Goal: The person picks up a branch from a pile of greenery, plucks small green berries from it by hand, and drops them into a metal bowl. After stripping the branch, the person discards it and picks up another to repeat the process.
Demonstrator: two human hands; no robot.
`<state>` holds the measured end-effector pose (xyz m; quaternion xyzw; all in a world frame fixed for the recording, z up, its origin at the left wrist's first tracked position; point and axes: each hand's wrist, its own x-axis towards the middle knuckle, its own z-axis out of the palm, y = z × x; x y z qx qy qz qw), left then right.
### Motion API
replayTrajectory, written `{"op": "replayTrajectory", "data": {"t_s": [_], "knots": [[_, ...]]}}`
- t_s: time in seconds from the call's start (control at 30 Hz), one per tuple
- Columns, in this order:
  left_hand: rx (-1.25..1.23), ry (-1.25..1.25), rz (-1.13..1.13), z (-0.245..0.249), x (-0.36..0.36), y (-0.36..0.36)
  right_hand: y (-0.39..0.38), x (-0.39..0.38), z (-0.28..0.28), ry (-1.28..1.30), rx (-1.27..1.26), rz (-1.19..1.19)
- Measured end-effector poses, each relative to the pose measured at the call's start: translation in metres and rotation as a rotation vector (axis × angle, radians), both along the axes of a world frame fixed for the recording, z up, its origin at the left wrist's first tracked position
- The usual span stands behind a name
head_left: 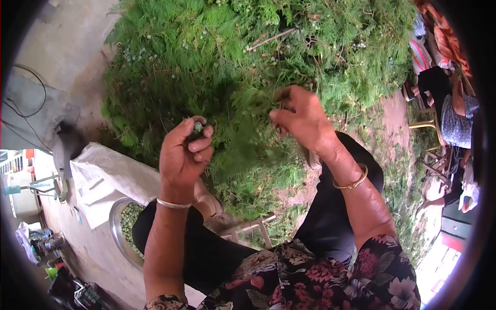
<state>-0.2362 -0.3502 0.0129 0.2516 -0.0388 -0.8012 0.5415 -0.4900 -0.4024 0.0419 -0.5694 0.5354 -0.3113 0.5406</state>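
Note:
My left hand (187, 147) is curled closed around a few small blue-green cones (198, 127), which show between thumb and fingertips. To its right, my right hand (302, 116) is closed with thumb and fingers bent together. Below and left of its fingertips hangs a leafy evergreen sprig (248, 139), smeared by motion; it appears pinched in that hand. Both hands are above a big heap of cut evergreen branches (217, 46), some bearing pale cones. A metal basin (114, 227) of small green cones stands at my left knee.
A white sack (103, 175) lies on the concrete floor left of the heap. A wooden frame (250, 227) is between my legs. Another person (457, 116) sits at the right near a metal-legged chair (431, 124). Black cables (31, 88) run at far left.

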Motion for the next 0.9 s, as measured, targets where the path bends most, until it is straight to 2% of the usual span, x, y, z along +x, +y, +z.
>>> {"op": "replayTrajectory", "data": {"t_s": [0.07,0.1,0.13,0.2,0.23,0.27,0.33,0.37,0.4,0.47,0.6,0.63,0.67,0.7,0.73,0.77,0.8,0.87,0.9], "knots": [[0.051,-0.100,0.055,-0.003,0.007,0.001,0.008,-0.007,-0.011,0.337,-0.049,0.235],[0.063,-0.133,0.056,-0.005,0.012,0.002,0.010,-0.011,-0.001,0.397,0.211,0.467],[0.070,-0.132,0.053,-0.006,0.017,0.004,0.016,-0.017,-0.006,0.397,0.218,0.466],[0.056,-0.145,0.075,-0.010,0.028,0.007,0.033,-0.032,-0.022,0.723,-0.072,0.991],[0.073,-0.198,0.096,-0.007,0.031,0.009,0.033,-0.039,-0.024,0.699,-0.007,1.005],[0.073,-0.198,0.091,-0.005,0.036,0.012,0.031,-0.041,-0.026,0.697,-0.005,1.000],[0.105,-0.618,0.181,-0.001,0.050,0.020,0.023,-0.037,-0.023,0.880,-0.005,0.813],[0.139,-0.720,0.198,-0.004,0.067,0.025,0.015,-0.033,-0.009,0.804,0.126,0.683],[0.171,-0.823,0.215,-0.006,0.089,0.031,0.010,-0.032,-0.008,0.797,0.125,0.677],[0.208,-1.080,0.191,0.002,0.123,0.050,0.001,-0.033,-0.007,0.626,-0.016,0.309],[0.308,-1.436,-0.016,0.017,0.191,0.111,-0.008,-0.031,-0.002,0.619,-0.062,0.231],[0.283,-1.615,-0.166,0.022,0.205,0.129,-0.007,-0.031,-0.003,0.593,-0.070,0.212],[0.045,-1.878,-0.225,-0.008,0.247,0.162,-0.006,-0.032,-0.005,0.569,-0.078,0.192],[0.296,-1.699,-0.287,-0.002,0.254,0.177,-0.006,-0.032,-0.004,0.577,-0.087,0.218],[0.374,-1.527,-0.195,-0.021,0.281,0.208,-0.006,-0.032,-0.004,0.574,-0.088,0.219],[-0.144,-1.775,-0.371,-0.081,0.355,0.261,-0.006,-0.032,-0.005,0.567,-0.087,0.209],[0.323,-1.675,-0.208,-0.075,0.334,0.270,-0.006,-0.033,-0.005,0.561,-0.085,0.195],[0.617,-1.580,-0.226,-0.053,0.301,0.269,-0.004,-0.037,-0.006,0.589,-0.150,0.135],[0.605,-1.578,-0.229,-0.057,0.303,0.265,-0.004,-0.039,-0.005,0.616,-0.216,0.082]]}}
